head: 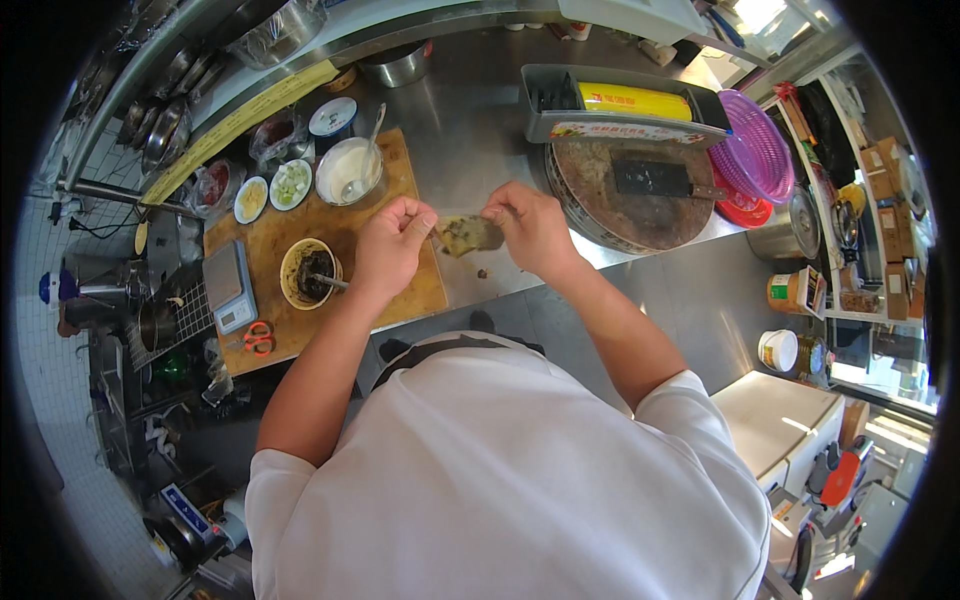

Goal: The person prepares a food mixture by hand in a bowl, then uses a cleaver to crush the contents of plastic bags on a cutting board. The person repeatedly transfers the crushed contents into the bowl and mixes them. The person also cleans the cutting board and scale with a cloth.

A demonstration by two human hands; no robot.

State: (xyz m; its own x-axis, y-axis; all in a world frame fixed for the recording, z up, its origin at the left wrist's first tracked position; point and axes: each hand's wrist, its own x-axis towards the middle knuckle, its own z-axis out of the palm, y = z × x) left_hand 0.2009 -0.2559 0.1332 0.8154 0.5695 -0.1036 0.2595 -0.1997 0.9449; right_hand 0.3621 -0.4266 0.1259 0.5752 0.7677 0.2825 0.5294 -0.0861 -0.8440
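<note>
Between my hands, above the steel counter, a small clear plastic bag (471, 234) with dark, greenish-brown bits in it is stretched. My left hand (395, 244) pinches its left end, over the right part of the wooden cutting board (397, 289). The right end is pinched in my right hand (531, 229). On the board, left of my left hand, a cup (311, 274) holds a dark paste and a spoon handle (330, 281). Behind it stands a bowl of white powder or cream (349, 172) with a metal spoon.
Small dishes of chopped green (290, 184) and yellowish food (250, 200) sit at the board's back left. A digital scale (231, 285) and orange-handled scissors (259, 339) lie at left. At right, a cleaver (651, 178) rests on a round chopping block (592, 202) beside a purple basket (752, 146).
</note>
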